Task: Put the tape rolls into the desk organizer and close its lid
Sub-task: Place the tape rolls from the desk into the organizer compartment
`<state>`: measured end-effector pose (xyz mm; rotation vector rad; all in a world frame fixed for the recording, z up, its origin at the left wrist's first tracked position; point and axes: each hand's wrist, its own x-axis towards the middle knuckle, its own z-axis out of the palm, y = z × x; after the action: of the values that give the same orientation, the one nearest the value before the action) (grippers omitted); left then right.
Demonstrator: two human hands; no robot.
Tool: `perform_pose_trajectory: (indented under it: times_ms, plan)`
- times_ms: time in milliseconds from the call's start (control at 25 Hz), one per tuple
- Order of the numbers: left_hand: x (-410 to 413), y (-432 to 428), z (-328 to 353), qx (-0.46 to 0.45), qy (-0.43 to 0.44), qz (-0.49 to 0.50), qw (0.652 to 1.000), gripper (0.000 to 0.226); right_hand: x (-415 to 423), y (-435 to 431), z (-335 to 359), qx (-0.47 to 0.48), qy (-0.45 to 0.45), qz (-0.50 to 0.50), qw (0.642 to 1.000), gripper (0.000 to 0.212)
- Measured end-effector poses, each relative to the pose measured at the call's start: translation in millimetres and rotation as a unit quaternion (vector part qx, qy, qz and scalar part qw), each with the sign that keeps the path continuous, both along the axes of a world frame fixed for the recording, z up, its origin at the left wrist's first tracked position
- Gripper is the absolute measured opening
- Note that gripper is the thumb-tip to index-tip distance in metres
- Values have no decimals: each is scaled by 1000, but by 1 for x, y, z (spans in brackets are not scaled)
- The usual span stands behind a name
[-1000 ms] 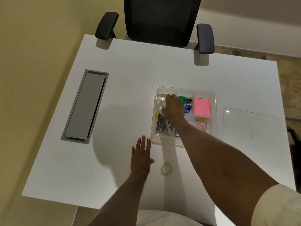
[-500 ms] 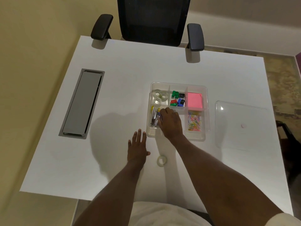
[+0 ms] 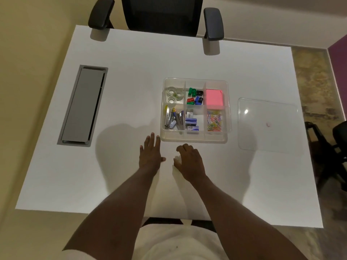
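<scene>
A clear desk organizer (image 3: 195, 140) stands open on the white desk. Three clear tape rolls (image 3: 173, 94) lie in its far left compartment. One more tape roll (image 3: 177, 158) rests on the desk just in front of the organizer, mostly hidden under my right hand (image 3: 189, 162), whose fingers curl around it. My left hand (image 3: 150, 153) lies flat on the desk with fingers spread, beside the organizer's near left corner and holding nothing. The clear lid (image 3: 266, 109) lies flat on the desk to the right of the organizer.
Other compartments hold staplers (image 3: 173, 119), coloured binder clips (image 3: 195, 96), pink sticky notes (image 3: 214, 99), paper clips (image 3: 214, 121) and staple boxes (image 3: 191, 123). A grey cable hatch (image 3: 82, 106) sits in the desk at the left. An office chair (image 3: 161, 14) stands at the far edge.
My right hand has drawn back out of the organizer, leaving the rolls in the far left compartment, and has come down over the roll on the desk. My left hand stayed flat.
</scene>
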<state>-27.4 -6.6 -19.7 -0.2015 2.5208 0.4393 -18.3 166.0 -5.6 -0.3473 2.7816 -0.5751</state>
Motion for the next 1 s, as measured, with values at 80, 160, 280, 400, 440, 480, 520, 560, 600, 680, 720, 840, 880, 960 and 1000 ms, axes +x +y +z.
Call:
perform_pose_trajectory:
  times_ms: [80, 160, 280, 400, 440, 480, 520, 560, 600, 680, 720, 840, 880, 960, 1000]
  plan:
    - [0, -1, -2, -5, 1, -6, 1000, 105, 12, 6, -4, 17, -33, 5, 999, 52]
    - [1, -2, -3, -10, -1, -13, 1000, 105, 21, 10, -7, 33, -65, 13, 997, 62]
    - [2, -3, -6, -13, 0, -19, 1000, 105, 28, 12, -11, 56, -76, 26, 995, 58]
    - [2, -4, -7, -11, 3, -19, 1000, 105, 29, 10, -11, 64, -72, 15, 995, 53]
    - [2, -3, -7, -11, 4, -19, 1000, 104, 28, 10, -10, 59, -67, 12, 996, 54]
    - [2, -3, -7, -13, 5, -18, 1000, 104, 27, 11, -9, 53, -61, 10, 997, 55]
    - [2, -3, -7, -14, 6, -17, 1000, 104, 25, 11, -7, 45, -52, 8, 998, 56]
    - [1, -2, -7, -14, 7, -16, 1000, 104, 21, 12, -4, 37, -41, 7, 998, 57]
    - [2, -1, -7, -15, 7, -16, 1000, 104, 16, 12, -1, 30, -28, 6, 999, 58]
    - [2, 0, -6, -15, 4, -15, 1000, 104, 1, 9, 7, 22, 1, 4, 1000, 60]
    - [2, 1, -6, -13, 1, -13, 1000, 104, -9, 7, 11, 22, 13, 2, 1000, 61]
    - [0, 1, -4, -13, -5, -8, 1000, 104, -43, 2, 24, 27, 48, 2, 998, 62]
    - [0, 1, -4, -12, -6, -8, 1000, 103, -55, 0, 29, 33, 59, 3, 998, 60]
    - [-1, 0, -3, -7, -6, -9, 1000, 102, -81, -2, 37, 44, 75, 4, 996, 59]
    - [-1, 0, -3, -7, -6, -11, 1000, 102, -94, -3, 40, 50, 81, 5, 995, 59]
